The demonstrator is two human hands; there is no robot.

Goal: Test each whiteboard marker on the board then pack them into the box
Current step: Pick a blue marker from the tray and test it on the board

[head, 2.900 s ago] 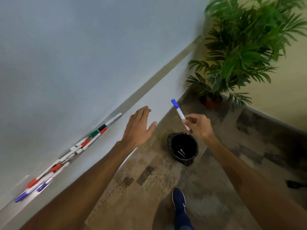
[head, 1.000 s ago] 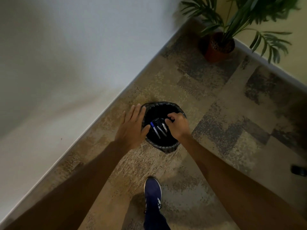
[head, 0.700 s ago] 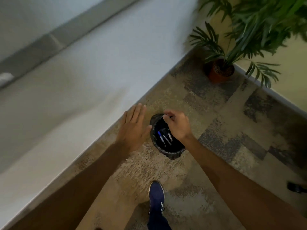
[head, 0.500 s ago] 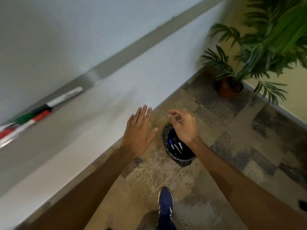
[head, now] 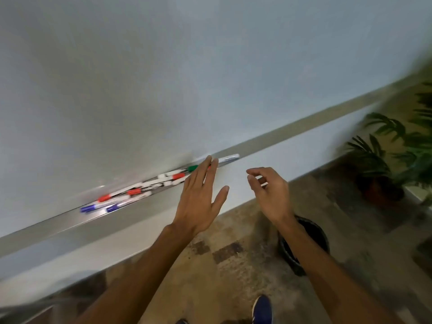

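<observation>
Metal tray holds markers near the flat left hand.

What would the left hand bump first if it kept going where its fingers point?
Probably the markers in the tray: the left hand points at the green marker. The picture is blurry, so it may be touching it.
</observation>
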